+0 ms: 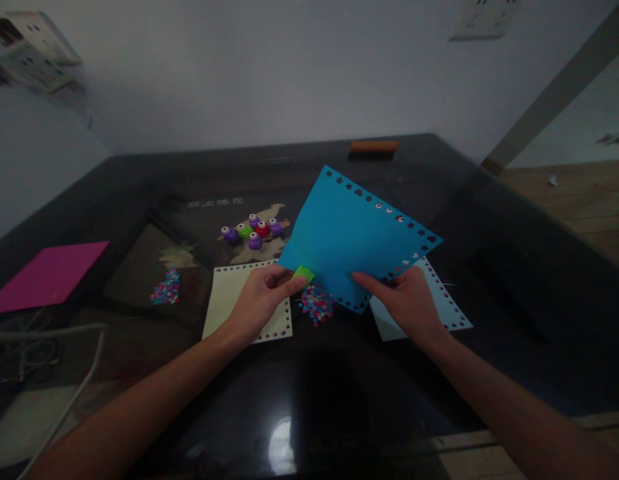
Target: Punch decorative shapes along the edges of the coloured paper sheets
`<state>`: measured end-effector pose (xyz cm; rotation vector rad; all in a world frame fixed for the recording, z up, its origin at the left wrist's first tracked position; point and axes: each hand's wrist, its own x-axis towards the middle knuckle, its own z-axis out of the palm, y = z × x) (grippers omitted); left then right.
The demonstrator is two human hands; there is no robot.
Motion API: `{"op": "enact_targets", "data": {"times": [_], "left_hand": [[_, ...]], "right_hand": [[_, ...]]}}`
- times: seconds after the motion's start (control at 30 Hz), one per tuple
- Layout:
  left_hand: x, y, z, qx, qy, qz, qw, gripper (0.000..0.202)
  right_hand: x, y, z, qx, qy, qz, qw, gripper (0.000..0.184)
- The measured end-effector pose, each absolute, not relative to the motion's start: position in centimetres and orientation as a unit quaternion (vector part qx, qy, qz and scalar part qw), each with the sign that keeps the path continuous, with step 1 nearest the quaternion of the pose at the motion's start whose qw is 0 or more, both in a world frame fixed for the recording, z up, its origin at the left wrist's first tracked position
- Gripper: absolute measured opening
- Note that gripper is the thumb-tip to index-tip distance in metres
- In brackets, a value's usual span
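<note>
A small bright-green punch (304, 274) is pinched in the left hand (262, 289); a rectangular blue paper sheet (349, 230) is gripped by the right hand (413, 301) above the glossy black tabletop (359, 377), between its side edges.

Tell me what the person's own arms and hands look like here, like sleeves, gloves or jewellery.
The left hand and right hand are ungloved. No sleeve shows on the left forearm or right forearm, and no watch or bracelet. Some fingers are hidden.
</note>
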<state>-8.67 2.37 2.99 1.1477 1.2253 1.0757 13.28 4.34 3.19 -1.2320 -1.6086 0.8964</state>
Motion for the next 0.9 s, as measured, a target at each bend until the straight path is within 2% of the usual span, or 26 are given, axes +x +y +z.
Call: {"op": "enact_targets", "data": {"times": [0.9], "left_hand": [[-8.54, 2.36, 2.93, 0.477, 0.485, 0.443, 0.584, 0.021]], "right_hand": [[13.36, 4.61, 3.1, -0.507, -0.648, 0.364, 0.437, 0.019]]}}
